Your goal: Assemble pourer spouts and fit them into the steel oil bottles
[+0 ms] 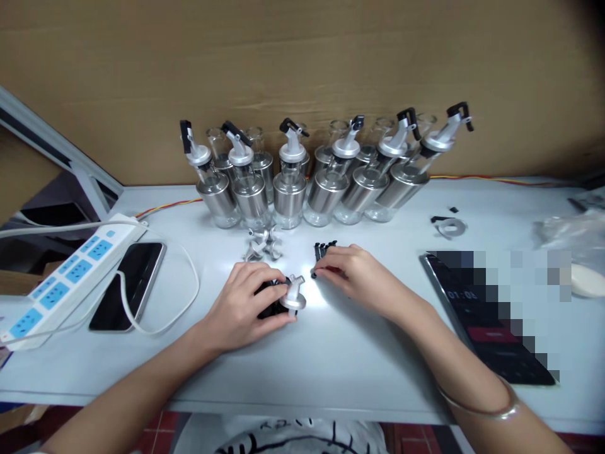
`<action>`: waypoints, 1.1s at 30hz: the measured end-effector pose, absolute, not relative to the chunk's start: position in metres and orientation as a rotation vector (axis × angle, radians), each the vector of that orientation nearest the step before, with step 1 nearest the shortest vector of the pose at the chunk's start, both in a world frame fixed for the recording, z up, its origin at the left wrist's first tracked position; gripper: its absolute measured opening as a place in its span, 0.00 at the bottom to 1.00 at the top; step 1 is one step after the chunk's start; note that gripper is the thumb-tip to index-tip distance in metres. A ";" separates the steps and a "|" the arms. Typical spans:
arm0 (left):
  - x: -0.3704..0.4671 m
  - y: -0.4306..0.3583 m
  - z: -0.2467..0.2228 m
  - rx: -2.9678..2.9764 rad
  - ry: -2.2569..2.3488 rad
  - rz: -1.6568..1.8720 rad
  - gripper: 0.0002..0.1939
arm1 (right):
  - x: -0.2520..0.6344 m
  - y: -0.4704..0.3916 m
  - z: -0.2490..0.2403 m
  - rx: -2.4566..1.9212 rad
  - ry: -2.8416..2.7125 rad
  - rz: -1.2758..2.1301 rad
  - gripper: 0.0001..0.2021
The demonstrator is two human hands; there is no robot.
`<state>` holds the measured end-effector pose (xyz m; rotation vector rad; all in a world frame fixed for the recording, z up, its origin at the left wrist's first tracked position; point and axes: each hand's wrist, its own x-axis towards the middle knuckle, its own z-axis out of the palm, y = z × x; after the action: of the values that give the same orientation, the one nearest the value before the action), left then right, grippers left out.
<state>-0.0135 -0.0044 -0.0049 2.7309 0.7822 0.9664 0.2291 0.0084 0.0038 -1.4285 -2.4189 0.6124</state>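
My left hand [250, 299] is closed round a silver bottle pourer spout [293, 297], held just above the table. Dark parts [268, 302] show beneath its fingers, partly hidden by them. To the right, my right hand [352, 271] pinches the end of a small black lever [314, 273] between thumb and fingertips. Several more black levers [325, 247] lie side by side just beyond that hand. Behind my left hand sits a small pile of silver spouts [263, 244].
Several glass-and-steel bottles [289, 192] topped with pourers stand at the back. A power strip [70, 284] and a phone [130, 284] lie left, with a white cable looping over. On the right are a tablet-like screen [477, 328], a grey ring [451, 227] and a plastic bag [576, 230].
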 end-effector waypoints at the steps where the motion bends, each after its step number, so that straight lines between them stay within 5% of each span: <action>1: -0.014 -0.004 -0.005 2.731 0.782 0.972 0.12 | 0.230 0.009 0.004 -1.428 -2.415 0.612 0.08; 17: -0.013 -0.005 -0.004 2.720 0.790 0.955 0.12 | 0.228 0.008 0.002 -1.365 -2.415 0.649 0.08; 25: -0.014 -0.005 -0.005 2.724 0.792 0.949 0.13 | 0.230 0.004 0.016 -1.385 -1.992 0.734 0.04; 33: -0.014 -0.005 -0.004 2.727 0.800 0.948 0.13 | 0.224 0.000 0.018 -1.467 -2.236 0.854 0.07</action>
<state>-0.0140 -0.0046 -0.0041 2.7268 0.8000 0.9479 0.2243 0.0000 0.0185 -1.4671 -2.2359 0.8540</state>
